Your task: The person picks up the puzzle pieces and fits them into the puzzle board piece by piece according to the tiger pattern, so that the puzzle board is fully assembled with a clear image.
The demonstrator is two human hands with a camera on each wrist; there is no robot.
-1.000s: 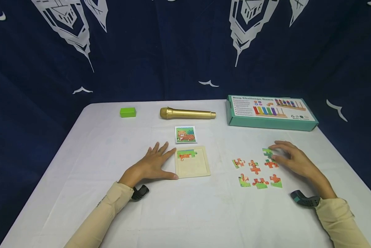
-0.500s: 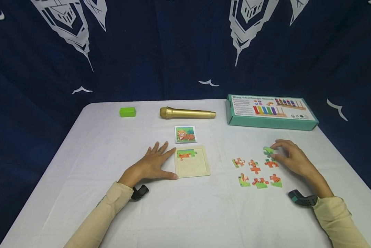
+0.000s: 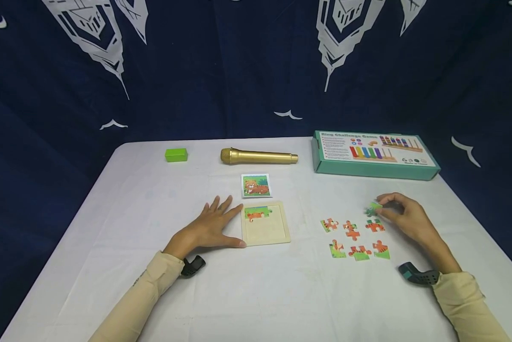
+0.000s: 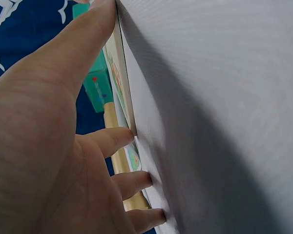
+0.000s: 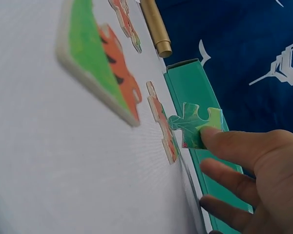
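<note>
My right hand (image 3: pixel 405 217) pinches a green puzzle piece (image 5: pixel 194 125) between thumb and forefinger, tilted and raised off the table in the right wrist view. Below it in the head view lies an orange piece with a green edge (image 3: pixel 374 225), among several other loose tiger pieces (image 3: pixel 351 230). My left hand (image 3: pixel 209 227) lies with spread fingers at the left side of a square wooden puzzle board (image 3: pixel 266 232), thumb and forefinger touching its edge. In the board's upper left corner sits a joined green and orange section (image 3: pixel 257 213).
A picture card of a tiger (image 3: pixel 256 185) lies just behind the board. Farther back are a green block (image 3: pixel 176 155), a gold microphone (image 3: pixel 259 156) and a teal game box (image 3: pixel 375 156). A dark blue patterned cloth (image 3: pixel 222 71) hangs behind the white table (image 3: pixel 281 294).
The green piece under my right fingers has turned and come up off the table in the pinch. My left hand and the board have stayed in place.
</note>
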